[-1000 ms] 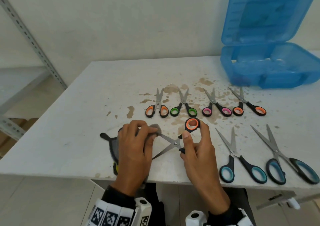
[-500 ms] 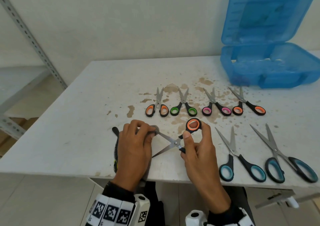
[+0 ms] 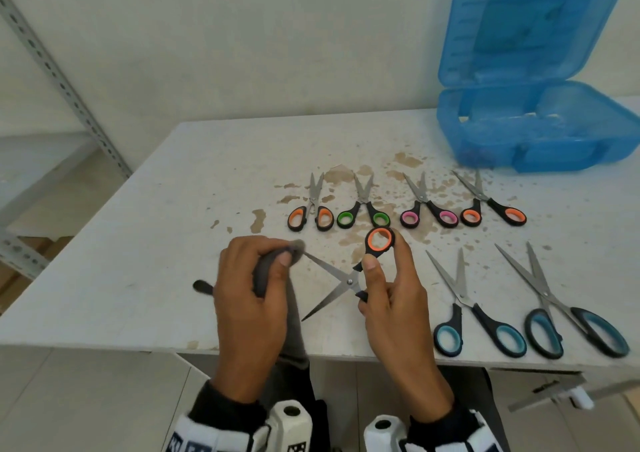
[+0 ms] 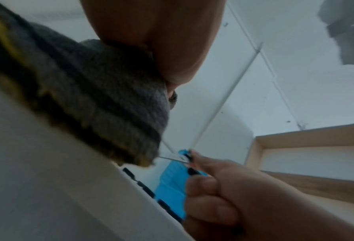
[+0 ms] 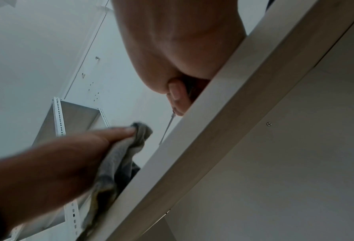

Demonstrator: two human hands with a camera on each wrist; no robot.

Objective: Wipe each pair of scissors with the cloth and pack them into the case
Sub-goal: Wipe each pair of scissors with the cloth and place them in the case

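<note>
— Pale wall behind, white desk (image 3: 145,243) stained brown near the middle. Anything at the far right?

— Blue case (image 3: 533,139), lid up, sitting at the desk's back right corner.

— And in the hands?

— Left hand (image 3: 249,299) curled around a grey cloth (image 3: 294,330), pinching it over the tip of one blade. Cloth trailing down past the desk's front edge. Right hand (image 3: 394,313) gripping the orange-handled scissors (image 3: 349,280) by the handles, blades spread wide, one orange loop raised above the thumb.

— Same from the wrists?

— From the left wrist, cloth (image 4: 93,101) bunched under the palm, right hand (image 4: 244,195) beyond it with fingers curled. From the right wrist, left hand (image 5: 64,154) pressing the cloth (image 5: 120,154) near a thin blade at the desk edge; grip on the handles mostly hidden there.

— Left on the desk?

— Back row of four small pairs: orange pair (image 3: 311,209), green pair (image 3: 363,209), pink pair (image 3: 427,209), second orange pair (image 3: 491,207). Nearer, right of the hands, two larger teal-handled pairs (image 3: 478,316) (image 3: 568,316), side by side, apart from each other. All lying blades away, well apart from the case.
</note>
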